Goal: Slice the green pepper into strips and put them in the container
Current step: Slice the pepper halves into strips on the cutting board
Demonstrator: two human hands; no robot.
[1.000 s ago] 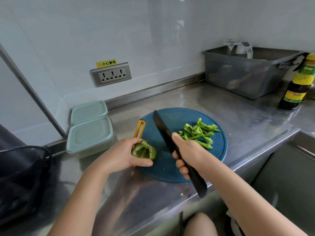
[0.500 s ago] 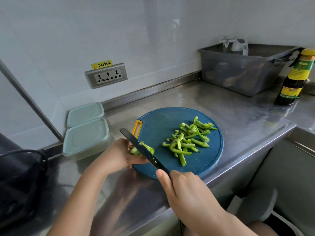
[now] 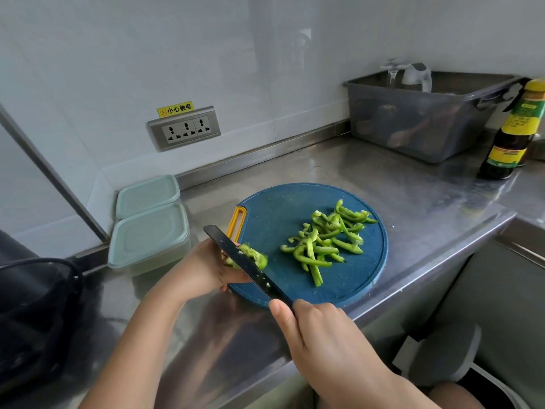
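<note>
The pepper piece (image 3: 256, 257) is held in the curled left hand (image 3: 206, 267) at the board's (image 3: 295, 286) near-left edge. The knife (image 3: 227, 246), gripped by the right hand (image 3: 318, 340), is laid diagonally across it, just right of the fingers. Cut strips (image 3: 321, 246) lie further right.

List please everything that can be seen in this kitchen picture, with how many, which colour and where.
counter: one, steel grey, under everything
cutting board: one, blue with yellow handle, middle of counter
pepper strips: a pile, green, right half of board
pepper piece: one, green, left edge of board, against the knife
knife: one, black, slanted across the pepper piece
lidded containers: two, pale green, left of board by the wall
bin: one, grey, back right
bottle: one, dark, yellow-green label, far right
socket panel: one, silver, on wall
warning sticker: one, yellow, above the panel
dark object: one, black, far left, unclear what
left hand: holds the pepper piece
right hand: grips the knife handle
</note>
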